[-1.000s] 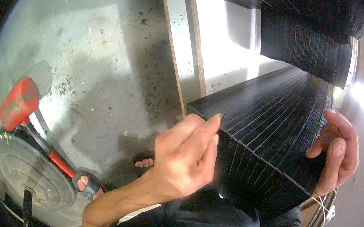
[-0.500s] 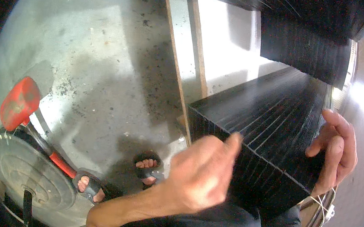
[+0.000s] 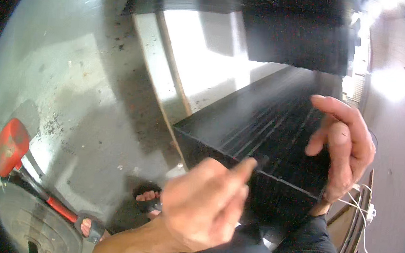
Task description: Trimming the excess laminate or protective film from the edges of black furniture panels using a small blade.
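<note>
A bundle of long thin black slats (image 3: pixel 266 128) lies in front of me, its near end over my lap. My left hand (image 3: pixel 204 208) hovers at that near end, fingers curled, thumb and forefinger pinched on the tip of a thin black slat (image 3: pixel 262 160). My right hand (image 3: pixel 344 144) is over the bundle's right side, its fingers apart and lifted off the slats and its heel near the right edge. Nothing is in it.
Pale wooden boards (image 3: pixel 160 77) lie on the concrete floor left of the bundle. A red-handled tool (image 3: pixel 10 146) on a round grey disc (image 3: pixel 29 222) stands at lower left. My sandalled feet (image 3: pixel 148 197) are below. More black slats (image 3: pixel 295 37) are stacked beyond. A white cord (image 3: pixel 363 212) hangs at right.
My left hand left the bundle's near edge, drew back and closed into a pinch. My right hand's fingers lifted off the bundle's right side. The view has tilted closer to the bundle.
</note>
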### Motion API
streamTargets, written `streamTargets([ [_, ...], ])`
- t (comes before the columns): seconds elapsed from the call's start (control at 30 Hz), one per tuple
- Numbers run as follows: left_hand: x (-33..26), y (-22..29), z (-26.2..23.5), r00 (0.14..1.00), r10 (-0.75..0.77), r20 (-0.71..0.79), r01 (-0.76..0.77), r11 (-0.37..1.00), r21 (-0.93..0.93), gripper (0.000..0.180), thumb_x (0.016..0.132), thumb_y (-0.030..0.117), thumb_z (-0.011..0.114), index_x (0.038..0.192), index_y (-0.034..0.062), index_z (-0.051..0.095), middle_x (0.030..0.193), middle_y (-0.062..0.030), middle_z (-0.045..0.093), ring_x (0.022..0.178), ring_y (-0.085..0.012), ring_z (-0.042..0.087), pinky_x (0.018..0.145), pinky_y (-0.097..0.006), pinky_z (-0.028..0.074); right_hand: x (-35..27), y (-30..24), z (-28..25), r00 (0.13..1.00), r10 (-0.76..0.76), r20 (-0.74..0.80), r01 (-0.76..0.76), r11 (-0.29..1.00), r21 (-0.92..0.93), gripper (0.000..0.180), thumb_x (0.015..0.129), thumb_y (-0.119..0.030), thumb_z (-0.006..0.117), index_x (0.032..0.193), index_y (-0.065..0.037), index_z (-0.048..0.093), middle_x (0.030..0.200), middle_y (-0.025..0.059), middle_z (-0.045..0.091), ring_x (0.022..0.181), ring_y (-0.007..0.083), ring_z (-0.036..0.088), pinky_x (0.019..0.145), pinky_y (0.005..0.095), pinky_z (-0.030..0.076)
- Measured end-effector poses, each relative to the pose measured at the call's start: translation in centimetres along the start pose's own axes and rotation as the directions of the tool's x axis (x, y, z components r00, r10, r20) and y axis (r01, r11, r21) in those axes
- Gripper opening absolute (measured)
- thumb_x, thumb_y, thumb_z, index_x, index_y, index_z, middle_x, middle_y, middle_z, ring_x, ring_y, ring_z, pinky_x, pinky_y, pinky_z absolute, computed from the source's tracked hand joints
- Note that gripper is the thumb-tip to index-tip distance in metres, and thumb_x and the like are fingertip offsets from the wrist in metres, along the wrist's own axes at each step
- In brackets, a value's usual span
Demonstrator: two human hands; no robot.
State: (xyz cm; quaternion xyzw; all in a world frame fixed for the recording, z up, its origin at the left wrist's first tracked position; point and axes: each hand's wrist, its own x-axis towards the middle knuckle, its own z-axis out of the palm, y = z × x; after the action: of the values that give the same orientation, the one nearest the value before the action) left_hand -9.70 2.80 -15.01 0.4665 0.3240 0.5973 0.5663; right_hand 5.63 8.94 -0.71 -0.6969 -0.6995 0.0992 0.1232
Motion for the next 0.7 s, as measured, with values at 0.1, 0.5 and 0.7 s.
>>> streamTargets([
  [0.1,1.0,0.3,0.2,0.979,-0.120,-0.165,0.114,0.992,-0.046,0.024,0.076,-0.006,0.074,0.099,-0.0060,0.068,0.069,-0.0088,0.062,0.057,-0.0125,0.056,0.052,-0.026,0.042,0.1,0.0,-0.2,0.997,-0.025,0.073,0.022,0.999,0.040,0.032,0.094,-0.023,0.053,0.110,-0.004,0.074,0.057,0.0006,0.058,0.055,0.0090,0.059,0.057,0.0245,0.045],
  [0.5,2.1,5.5,4.6,0.985,-0.046,-0.168,0.041,0.999,-0.035,0.013,0.081,0.001,0.073,0.093,-0.0038,0.070,0.069,-0.0038,0.065,0.058,-0.0078,0.057,0.054,-0.023,0.043,-0.1,1.5,-1.1,0.978,-0.177,0.110,0.164,0.979,0.117,0.021,0.100,-0.015,0.054,0.112,-0.005,0.069,0.063,0.0092,0.059,0.054,0.0173,0.061,0.057,0.0320,0.048],
  [0.7,1.2,3.1,3.4,0.938,-0.263,-0.224,0.268,0.963,-0.009,0.012,0.086,0.005,0.073,0.094,-0.0022,0.068,0.071,0.0017,0.061,0.064,-0.0041,0.052,0.057,-0.021,0.040,-0.2,1.3,-1.3,0.985,-0.079,0.152,0.058,0.989,0.138,0.022,0.101,-0.017,0.053,0.110,-0.004,0.068,0.059,0.0099,0.059,0.054,0.0190,0.063,0.057,0.0340,0.049],
])
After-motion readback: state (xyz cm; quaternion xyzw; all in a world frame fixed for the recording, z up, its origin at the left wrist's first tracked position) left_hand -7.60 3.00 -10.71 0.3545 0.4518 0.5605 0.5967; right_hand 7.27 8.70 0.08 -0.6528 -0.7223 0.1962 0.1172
